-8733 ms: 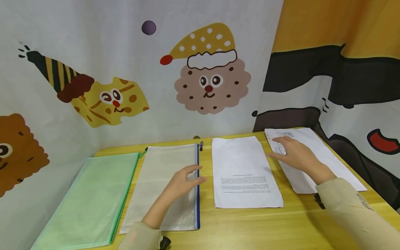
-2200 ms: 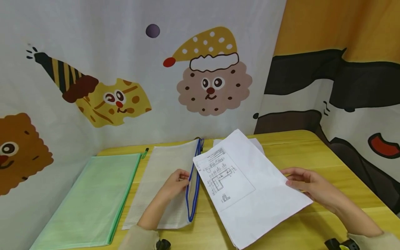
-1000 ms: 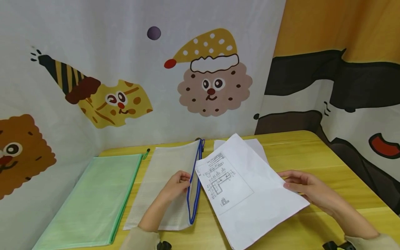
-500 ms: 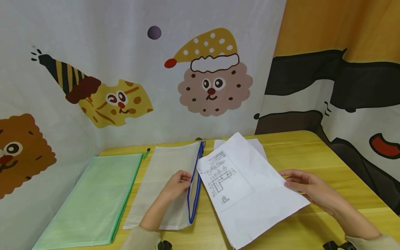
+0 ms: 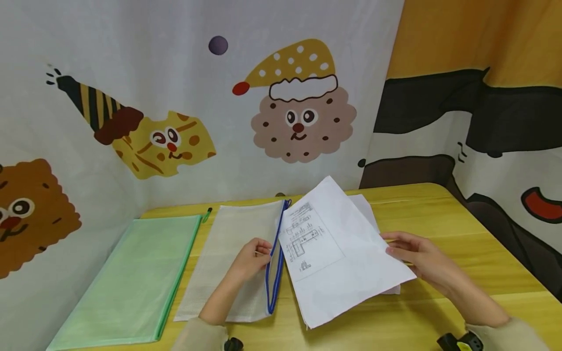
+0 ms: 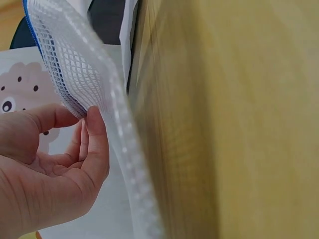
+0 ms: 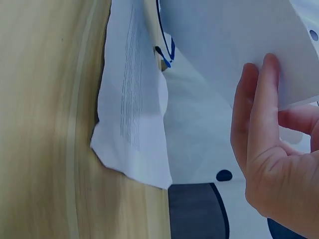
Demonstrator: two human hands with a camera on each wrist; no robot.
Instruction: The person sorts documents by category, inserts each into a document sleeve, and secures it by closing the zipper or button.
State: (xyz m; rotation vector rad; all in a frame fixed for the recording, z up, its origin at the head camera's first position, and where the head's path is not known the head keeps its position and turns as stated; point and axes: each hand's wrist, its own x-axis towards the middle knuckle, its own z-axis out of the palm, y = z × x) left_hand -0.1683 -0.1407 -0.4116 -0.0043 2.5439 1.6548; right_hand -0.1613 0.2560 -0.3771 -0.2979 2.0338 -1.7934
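My left hand (image 5: 252, 261) pinches the upper layer of a clear mesh zip pouch (image 5: 232, 224) at its blue-zipped side, and the mouth gapes there. In the left wrist view, thumb and forefinger hold the mesh edge (image 6: 75, 89). My right hand (image 5: 421, 256) grips the right edge of white sheets (image 5: 351, 263) printed with a technical drawing; they are tilted above the table. Their left corner overlaps the pouch's blue edge. The right wrist view shows fingers (image 7: 264, 109) behind the sheets (image 7: 239, 45). Beneath lies another printed sheet (image 7: 134, 99), mostly hidden in the head view.
A green zip pouch (image 5: 127, 278) lies flat at the left of the yellow wooden table (image 5: 461, 243). A patterned cloth curtain (image 5: 184, 63) stands behind the table and along its sides. The blue zip pull (image 5: 287, 202) sits at the mesh pouch's far corner.
The drawing sheets, earlier flat at the right, are now in my right hand and have just shifted left and away, toward the mouth. The mesh pouch, flat at first, is held open.
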